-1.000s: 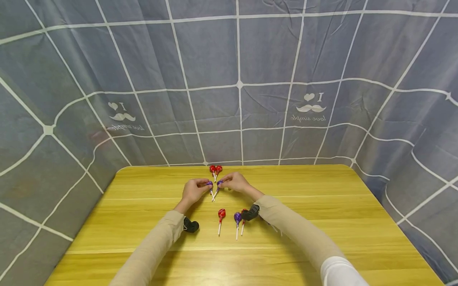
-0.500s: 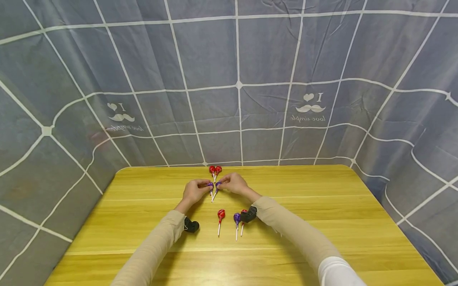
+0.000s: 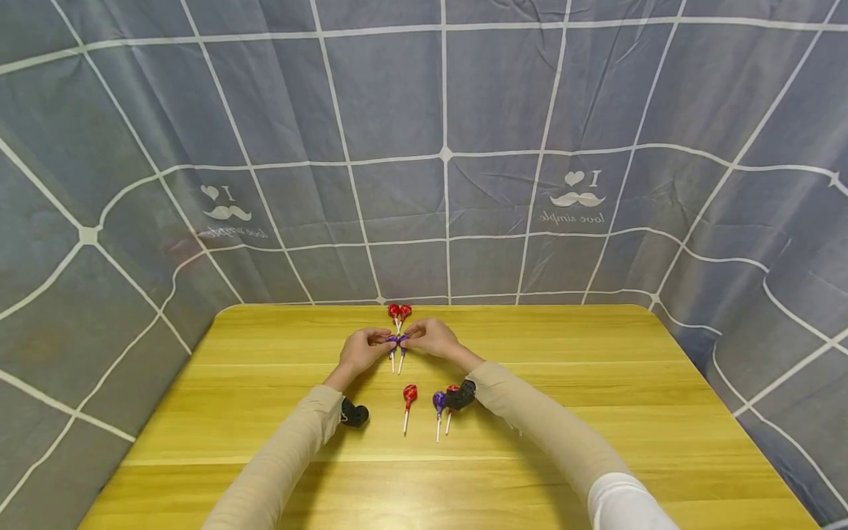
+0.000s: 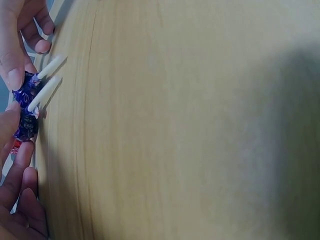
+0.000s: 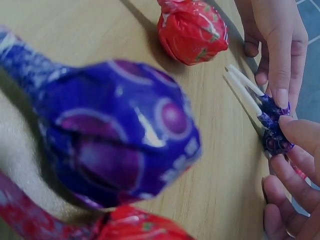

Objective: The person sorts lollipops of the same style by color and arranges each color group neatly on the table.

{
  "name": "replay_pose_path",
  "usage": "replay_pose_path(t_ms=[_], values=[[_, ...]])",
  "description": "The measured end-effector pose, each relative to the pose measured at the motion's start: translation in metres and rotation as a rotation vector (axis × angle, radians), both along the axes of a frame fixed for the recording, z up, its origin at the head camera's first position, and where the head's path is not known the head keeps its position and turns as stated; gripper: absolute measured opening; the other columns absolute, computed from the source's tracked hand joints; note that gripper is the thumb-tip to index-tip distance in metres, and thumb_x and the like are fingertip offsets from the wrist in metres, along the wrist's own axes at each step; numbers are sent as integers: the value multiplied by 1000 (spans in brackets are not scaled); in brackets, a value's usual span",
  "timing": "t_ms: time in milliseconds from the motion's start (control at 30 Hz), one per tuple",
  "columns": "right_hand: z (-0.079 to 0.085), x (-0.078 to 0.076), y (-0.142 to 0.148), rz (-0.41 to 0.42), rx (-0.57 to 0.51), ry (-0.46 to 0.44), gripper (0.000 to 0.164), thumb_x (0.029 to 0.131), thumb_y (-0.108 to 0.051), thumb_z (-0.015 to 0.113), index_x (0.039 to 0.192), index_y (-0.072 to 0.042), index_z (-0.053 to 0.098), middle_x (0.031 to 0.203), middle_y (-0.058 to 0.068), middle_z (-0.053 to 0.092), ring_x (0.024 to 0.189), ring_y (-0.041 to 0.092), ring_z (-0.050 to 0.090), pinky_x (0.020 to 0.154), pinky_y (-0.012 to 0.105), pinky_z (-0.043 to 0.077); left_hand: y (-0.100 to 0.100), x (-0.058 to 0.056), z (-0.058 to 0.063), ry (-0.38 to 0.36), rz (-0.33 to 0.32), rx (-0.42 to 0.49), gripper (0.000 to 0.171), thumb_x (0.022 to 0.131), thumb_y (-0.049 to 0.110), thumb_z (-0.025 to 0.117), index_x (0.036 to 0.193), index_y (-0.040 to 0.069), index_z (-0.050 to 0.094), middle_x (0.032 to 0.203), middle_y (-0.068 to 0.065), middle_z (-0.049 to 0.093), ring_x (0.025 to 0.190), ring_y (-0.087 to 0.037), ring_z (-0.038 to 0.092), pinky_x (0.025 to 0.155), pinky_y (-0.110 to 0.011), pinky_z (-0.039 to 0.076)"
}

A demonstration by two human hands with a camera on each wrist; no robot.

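Two purple-wrapped lollipops lie side by side between my hands in the head view, their white sticks towards me. My left hand (image 3: 361, 350) pinches the left purple lollipop (image 4: 25, 126) by its wrapped head with thumb and fingers. My right hand (image 3: 433, 340) pinches the head of the right purple lollipop (image 5: 276, 142) the same way. The two wrapped heads are right against each other in both wrist views, and the sticks run almost parallel. Just beyond them, a pair of red lollipops (image 3: 400, 312) lies with heads together and sticks crossing.
Nearer to me on the wooden table (image 3: 285, 449) lie a red lollipop (image 3: 410, 394), another purple lollipop (image 3: 439, 401) and a second red lollipop (image 3: 450, 423), partly covered by the black wrist camera (image 3: 461, 396). A grey curtain with white lines (image 3: 397, 206) hangs behind the table.
Both hands have drawn slightly together, bringing the purple heads against each other. The sticks, which met at their ends before, now stand apart and nearly parallel.
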State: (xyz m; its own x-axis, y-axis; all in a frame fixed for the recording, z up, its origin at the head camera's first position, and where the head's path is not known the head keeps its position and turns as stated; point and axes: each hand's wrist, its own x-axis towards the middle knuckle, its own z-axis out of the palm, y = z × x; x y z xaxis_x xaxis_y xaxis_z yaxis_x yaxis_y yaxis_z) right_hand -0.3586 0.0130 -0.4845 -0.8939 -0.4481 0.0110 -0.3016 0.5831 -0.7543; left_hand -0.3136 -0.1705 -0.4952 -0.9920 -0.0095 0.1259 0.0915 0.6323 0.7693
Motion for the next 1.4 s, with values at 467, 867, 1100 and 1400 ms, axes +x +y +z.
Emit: replay_pose_path(t_ms=[467,867,1100,1400], values=[[-1,-1,2,26,-17,-12,28,85,-17,73,108,-1,70,101,14,73,92,23,70,68,22,51,-1,0,0,-6,-10,32,30,85,14,73,111,-1,70,100,-18,72,87,-27,69,77,-34,55],[7,1,14,23,-25,-23,30,86,-18,72,112,-4,69,101,12,72,84,20,67,63,23,52,0,6,5,-3,-3,55,31,87,14,70,114,-2,67,103,-20,71,93,-32,67,83,-43,53],[12,6,32,33,-4,37,31,86,-18,71,114,-4,69,99,9,71,89,20,64,71,26,48,0,18,9,24,38,71,34,86,13,70,116,-2,66,102,-21,69,93,-34,65,85,-43,52],[18,17,60,50,2,57,32,88,-16,70,117,-2,67,99,10,70,86,19,64,68,26,48,4,35,17,50,72,93,33,86,14,71,116,3,67,102,-18,70,88,-29,64,76,-36,52]])
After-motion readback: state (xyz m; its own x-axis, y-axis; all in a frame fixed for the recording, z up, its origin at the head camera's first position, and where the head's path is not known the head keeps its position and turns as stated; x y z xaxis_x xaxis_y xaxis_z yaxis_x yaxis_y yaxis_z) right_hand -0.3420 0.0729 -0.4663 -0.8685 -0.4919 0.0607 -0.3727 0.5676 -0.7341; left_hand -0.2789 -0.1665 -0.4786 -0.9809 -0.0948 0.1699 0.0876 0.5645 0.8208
